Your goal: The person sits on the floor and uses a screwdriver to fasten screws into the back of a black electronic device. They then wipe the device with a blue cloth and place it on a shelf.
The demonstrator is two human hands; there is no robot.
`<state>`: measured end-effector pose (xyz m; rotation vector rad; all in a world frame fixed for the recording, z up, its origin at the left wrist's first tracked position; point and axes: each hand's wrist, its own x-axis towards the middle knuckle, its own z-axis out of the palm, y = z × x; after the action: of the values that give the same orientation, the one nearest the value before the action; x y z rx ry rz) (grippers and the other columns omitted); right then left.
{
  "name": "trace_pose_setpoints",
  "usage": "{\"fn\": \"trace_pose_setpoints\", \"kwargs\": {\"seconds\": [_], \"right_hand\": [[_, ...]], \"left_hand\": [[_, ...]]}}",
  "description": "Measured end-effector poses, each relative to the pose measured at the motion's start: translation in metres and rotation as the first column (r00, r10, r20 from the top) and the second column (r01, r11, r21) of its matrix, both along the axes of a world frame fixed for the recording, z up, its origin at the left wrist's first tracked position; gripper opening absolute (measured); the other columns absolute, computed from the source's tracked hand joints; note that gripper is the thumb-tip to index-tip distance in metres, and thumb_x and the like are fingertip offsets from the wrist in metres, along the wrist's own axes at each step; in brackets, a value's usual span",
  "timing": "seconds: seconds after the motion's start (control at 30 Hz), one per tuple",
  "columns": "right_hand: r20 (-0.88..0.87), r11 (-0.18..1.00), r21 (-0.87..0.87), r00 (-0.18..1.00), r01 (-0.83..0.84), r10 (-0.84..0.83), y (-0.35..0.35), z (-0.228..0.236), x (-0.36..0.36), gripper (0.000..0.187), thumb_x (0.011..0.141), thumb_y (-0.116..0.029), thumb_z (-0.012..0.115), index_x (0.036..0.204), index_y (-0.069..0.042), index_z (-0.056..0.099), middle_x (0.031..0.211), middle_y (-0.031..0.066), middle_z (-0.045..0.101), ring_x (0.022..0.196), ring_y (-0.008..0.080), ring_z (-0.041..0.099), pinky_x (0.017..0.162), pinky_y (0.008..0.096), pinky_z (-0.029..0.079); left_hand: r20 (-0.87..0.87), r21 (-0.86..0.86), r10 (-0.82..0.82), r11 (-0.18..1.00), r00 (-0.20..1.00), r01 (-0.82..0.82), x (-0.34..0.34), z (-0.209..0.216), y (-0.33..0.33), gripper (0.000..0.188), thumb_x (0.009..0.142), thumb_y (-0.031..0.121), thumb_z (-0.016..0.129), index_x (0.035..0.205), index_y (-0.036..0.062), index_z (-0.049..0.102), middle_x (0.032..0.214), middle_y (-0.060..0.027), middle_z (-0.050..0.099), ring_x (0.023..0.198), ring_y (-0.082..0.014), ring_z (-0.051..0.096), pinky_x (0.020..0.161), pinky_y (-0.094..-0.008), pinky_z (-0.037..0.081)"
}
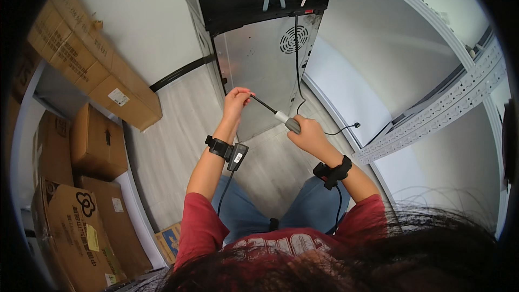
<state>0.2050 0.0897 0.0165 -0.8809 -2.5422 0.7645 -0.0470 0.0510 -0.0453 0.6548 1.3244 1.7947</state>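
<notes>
Pale floor [175, 130]; screwdriver [281, 117] (long axis diagonal) points up-left.

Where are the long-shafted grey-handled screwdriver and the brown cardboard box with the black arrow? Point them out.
Grey-handled screwdriver [280, 117], head view: pale front of its handle.
Brown cardboard box [100, 153], head view: its arrow-marked side.

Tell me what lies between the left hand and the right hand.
In the head view, a screwdriver spans the gap: its dark shaft runs toward the left hand, its grey handle sits in the right hand.
</notes>
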Motion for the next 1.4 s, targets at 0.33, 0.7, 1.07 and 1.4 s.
{"fn": "trace_pose_setpoints", "kwargs": {"seconds": [0.33,0.7,1.07,1.4], "right_hand": [[-0.199,0.993,0.063,0.976,0.105,-0.09,0.061,0.031,0.079,0.027,0.074,-0.017,0.065,0.092,0.002,0.062,0.081,0.0195,0.063,0.07,0.0349,0.062,0.064,0.0405,0.049],[-0.239,0.985,0.095,0.964,0.146,-0.12,0.176,0.013,0.099,0.04,0.08,-0.022,0.065,0.11,-0.002,0.047,0.075,0.0203,0.063,0.068,0.0356,0.064,0.062,0.0406,0.049],[-0.226,0.998,0.035,0.973,0.059,-0.049,0.198,0.023,0.082,0.036,0.081,-0.023,0.064,0.104,0.0,0.049,0.081,0.0231,0.065,0.075,0.0394,0.065,0.066,0.0437,0.05],[-0.235,0.991,0.065,0.967,0.117,-0.098,0.196,0.015,0.065,0.036,0.081,-0.024,0.064,0.104,0.0,0.05,0.081,0.0241,0.065,0.076,0.0403,0.065,0.067,0.0439,0.05]], "left_hand": [[0.22,0.201,-0.164,0.972,0.962,0.119,0.092,0.059,0.08,0.017,0.094,0.014,0.055,0.104,0.0007,0.057,0.093,-0.0079,0.064,0.072,-0.0073,0.052,0.067,-0.02,0.045],[0.148,0.011,-0.222,0.975,0.964,0.223,0.198,0.051,0.183,0.028,0.097,0.031,0.053,0.086,0.0075,0.061,0.071,0.0033,0.056,0.063,-0.0059,0.05,0.06,-0.0202,0.042],[0.186,-0.009,-0.084,0.996,0.979,0.087,0.19,0.042,0.205,0.034,0.1,0.031,0.047,0.104,0.0032,0.066,0.078,0.0032,0.055,0.069,-0.0067,0.047,0.064,-0.022,0.043],[0.231,0.015,-0.067,0.998,0.971,0.065,0.18,0.042,0.209,0.029,0.098,0.031,0.049,0.087,0.0082,0.062,0.069,0.0036,0.054,0.061,-0.0066,0.048,0.057,-0.0197,0.041]]}}
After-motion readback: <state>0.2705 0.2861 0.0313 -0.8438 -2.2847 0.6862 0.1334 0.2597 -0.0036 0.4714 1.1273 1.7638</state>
